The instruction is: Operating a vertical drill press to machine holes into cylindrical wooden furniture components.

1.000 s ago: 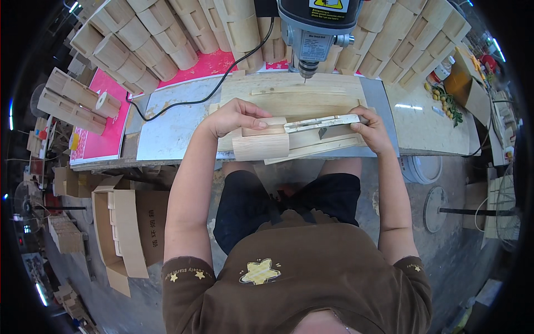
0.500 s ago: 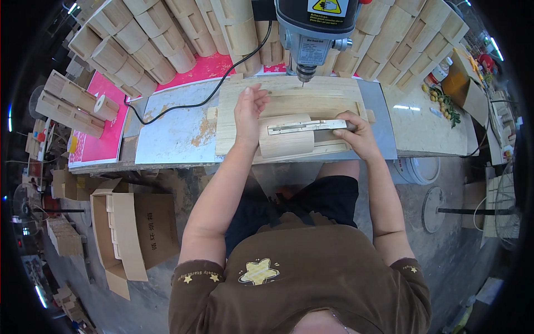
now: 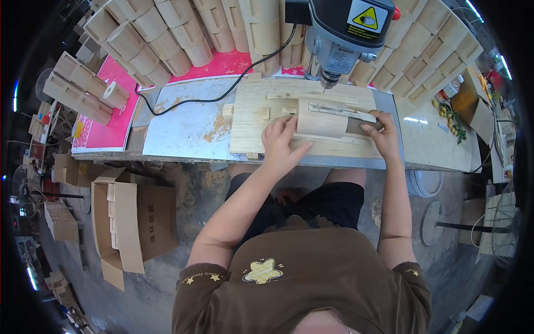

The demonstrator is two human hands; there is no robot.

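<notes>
Curved wooden piece (image 3: 322, 118), pale and smooth with a rounded top, lies on a flat wooden jig board (image 3: 250, 131) under the drill press (image 3: 342, 33). A thin metal strip (image 3: 342, 111) runs along its upper edge. 2 hands hold it: the left hand (image 3: 283, 142) presses flat against its left end, fingers spread, and the right hand (image 3: 378, 131) grips its right end, fingers curled. Stacks of similar curved wooden boxes (image 3: 167, 39) line the back, over a pink sheet (image 3: 114, 119).

- Pretty bright, even daylight over the bench (image 3: 183, 122), colours look clean.
- Whitish glare patch near the bench's right end.
- Shadows are soft, darkest under its front edge.
- Heavy fisheye bending, black corners, rim detail goes mushy.
</notes>
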